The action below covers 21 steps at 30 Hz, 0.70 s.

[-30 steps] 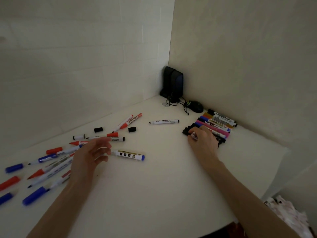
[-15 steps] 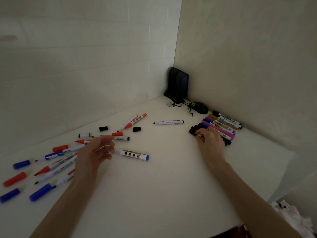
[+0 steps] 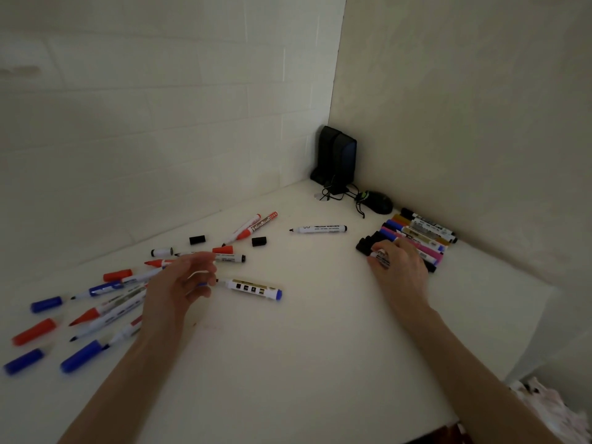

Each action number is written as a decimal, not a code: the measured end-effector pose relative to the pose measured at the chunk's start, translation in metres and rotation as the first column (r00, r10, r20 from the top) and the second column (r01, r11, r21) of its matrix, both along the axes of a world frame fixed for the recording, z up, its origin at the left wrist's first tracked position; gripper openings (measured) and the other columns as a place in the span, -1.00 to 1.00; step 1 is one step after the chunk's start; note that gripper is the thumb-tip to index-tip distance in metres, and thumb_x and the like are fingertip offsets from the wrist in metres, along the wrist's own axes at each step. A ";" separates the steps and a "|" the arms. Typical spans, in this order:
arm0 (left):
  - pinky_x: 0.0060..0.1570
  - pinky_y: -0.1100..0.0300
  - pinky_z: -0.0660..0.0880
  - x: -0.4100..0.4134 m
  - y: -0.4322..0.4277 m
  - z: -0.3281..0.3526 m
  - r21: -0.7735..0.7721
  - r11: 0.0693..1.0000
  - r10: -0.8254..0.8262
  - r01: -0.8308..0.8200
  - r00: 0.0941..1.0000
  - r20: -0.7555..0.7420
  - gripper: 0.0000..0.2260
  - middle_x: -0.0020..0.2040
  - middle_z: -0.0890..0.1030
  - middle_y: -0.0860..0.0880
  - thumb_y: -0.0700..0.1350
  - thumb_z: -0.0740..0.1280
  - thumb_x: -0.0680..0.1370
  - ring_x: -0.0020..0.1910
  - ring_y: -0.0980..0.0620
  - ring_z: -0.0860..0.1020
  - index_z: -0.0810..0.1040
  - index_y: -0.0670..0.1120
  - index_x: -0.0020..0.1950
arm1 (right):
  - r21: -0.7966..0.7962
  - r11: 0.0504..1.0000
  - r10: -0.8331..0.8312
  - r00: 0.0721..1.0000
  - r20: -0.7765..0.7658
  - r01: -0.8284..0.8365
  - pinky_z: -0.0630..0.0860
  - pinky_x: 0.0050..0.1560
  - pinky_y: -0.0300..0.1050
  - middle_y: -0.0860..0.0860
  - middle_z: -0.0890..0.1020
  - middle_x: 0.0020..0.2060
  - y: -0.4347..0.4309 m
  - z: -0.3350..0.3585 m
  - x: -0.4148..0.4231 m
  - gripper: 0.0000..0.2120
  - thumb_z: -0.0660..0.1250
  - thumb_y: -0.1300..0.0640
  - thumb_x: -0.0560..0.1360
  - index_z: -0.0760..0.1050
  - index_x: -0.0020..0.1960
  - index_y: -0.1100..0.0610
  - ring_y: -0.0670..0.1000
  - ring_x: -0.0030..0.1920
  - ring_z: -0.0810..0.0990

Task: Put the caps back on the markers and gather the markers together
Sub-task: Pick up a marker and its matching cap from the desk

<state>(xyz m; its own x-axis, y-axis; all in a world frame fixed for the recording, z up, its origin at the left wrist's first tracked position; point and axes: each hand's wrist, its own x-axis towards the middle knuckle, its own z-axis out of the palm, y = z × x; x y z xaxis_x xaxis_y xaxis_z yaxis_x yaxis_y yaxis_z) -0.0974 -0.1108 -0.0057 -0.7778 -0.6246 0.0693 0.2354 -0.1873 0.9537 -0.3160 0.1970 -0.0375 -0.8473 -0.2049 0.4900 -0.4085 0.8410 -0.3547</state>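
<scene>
A row of capped markers (image 3: 423,233) lies by the right wall. My right hand (image 3: 398,264) rests at its near end, fingers curled over a black-capped marker (image 3: 373,249). My left hand (image 3: 179,283) hovers with fingers apart over scattered red and blue markers (image 3: 109,310). A small blue bit shows between its fingers; I cannot tell what it is. An uncapped white marker with a blue end (image 3: 253,288) lies just right of that hand. Another uncapped marker (image 3: 318,229) lies farther back. Loose black caps (image 3: 197,240), red caps (image 3: 33,331) and blue caps (image 3: 46,304) lie around.
All of it lies on a white table (image 3: 288,363) set into a wall corner. Black speakers (image 3: 336,161) and a black mouse (image 3: 378,202) with cables stand in the corner. The table's right edge drops off near a patterned cloth (image 3: 551,408).
The view has tilted slightly. My left hand has edged right toward the blue-ended marker. My right hand stays on the black-capped marker at the row.
</scene>
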 end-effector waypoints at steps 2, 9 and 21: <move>-0.25 0.16 0.50 0.000 0.000 0.000 0.000 1.000 0.001 -0.001 1.000 -0.001 -0.72 -0.14 0.66 -0.10 -0.15 0.13 0.65 -0.20 -0.05 0.58 0.64 -0.17 0.00 | 0.002 1.000 0.002 1.000 -0.008 -0.002 0.58 0.10 0.12 0.04 0.58 0.14 0.001 0.000 0.001 -0.72 0.47 0.05 0.49 0.59 0.19 0.03 0.09 0.15 0.56; -0.31 0.21 0.53 -0.002 -0.003 0.000 0.009 1.000 0.005 -0.005 1.000 -0.011 -0.72 -0.15 0.67 -0.08 -0.17 0.13 0.64 -0.22 -0.04 0.59 0.63 -0.18 0.02 | 0.019 0.995 0.094 0.995 -0.018 -0.093 0.50 0.09 -0.06 0.04 0.55 0.11 -0.021 0.008 0.008 -0.72 0.44 0.05 0.51 0.58 0.20 0.05 0.07 0.09 0.54; -0.35 0.21 0.52 -0.003 -0.011 -0.007 0.014 0.999 0.041 -0.041 0.999 0.007 -0.74 -0.15 0.67 -0.12 -0.22 0.14 0.63 -0.27 -0.02 0.60 0.63 -0.24 0.04 | 0.210 0.936 0.262 0.957 0.123 -0.283 0.32 0.29 0.05 0.10 0.53 0.32 -0.135 0.013 -0.038 -0.63 0.25 0.15 0.63 0.44 0.42 0.09 0.13 0.31 0.48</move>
<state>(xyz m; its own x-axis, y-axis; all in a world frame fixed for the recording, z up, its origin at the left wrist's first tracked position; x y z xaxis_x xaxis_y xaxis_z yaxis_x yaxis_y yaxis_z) -0.1008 -0.1221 -0.0122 -0.7520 -0.6569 0.0550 0.2368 -0.1913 0.9525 -0.3536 0.0616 -0.0243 -0.7822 -0.5296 0.3282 -0.6081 0.7635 -0.2173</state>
